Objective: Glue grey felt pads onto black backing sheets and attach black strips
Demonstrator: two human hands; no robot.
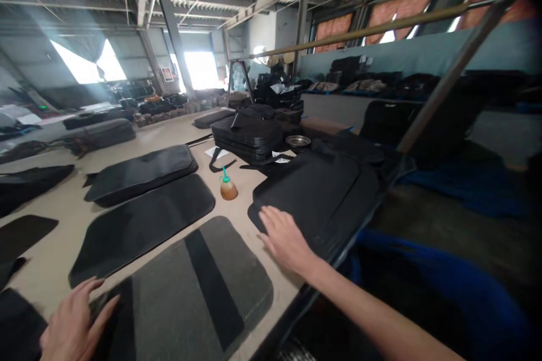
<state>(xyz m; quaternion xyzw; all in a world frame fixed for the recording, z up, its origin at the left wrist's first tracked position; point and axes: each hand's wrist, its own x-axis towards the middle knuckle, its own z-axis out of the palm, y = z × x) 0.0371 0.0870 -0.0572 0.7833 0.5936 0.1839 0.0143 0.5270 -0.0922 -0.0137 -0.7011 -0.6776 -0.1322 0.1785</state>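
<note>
Left hand: the left hand [74, 321] was open, fingers spread, its fingertips on the near corner of a grey padded panel [161, 307]; it gripped nothing.

Right hand: the right hand [285, 240] was also open and lay flat, its fingers on the near edge of a black fabric case [315, 197] at about 12 o'clock from the palm; no grip was closed.

Laid out: at least three black padded panels [141, 225] lay flat in rows on a beige tabletop [46, 259], from 9 to 11 o'clock of the right hand.

Piled: a stack of black panels [245, 138] stood further off at 12 o'clock, unspread, beside a steel bowl [298, 141].

Between the hands: a small amber bottle [228, 187] with a green nozzle stood at 11 o'clock of the right hand.

Beyond: more black goods [359, 82] lay along a far bench at 1 o'clock, and blue cloth [461, 180] lay at 3 o'clock.
</note>
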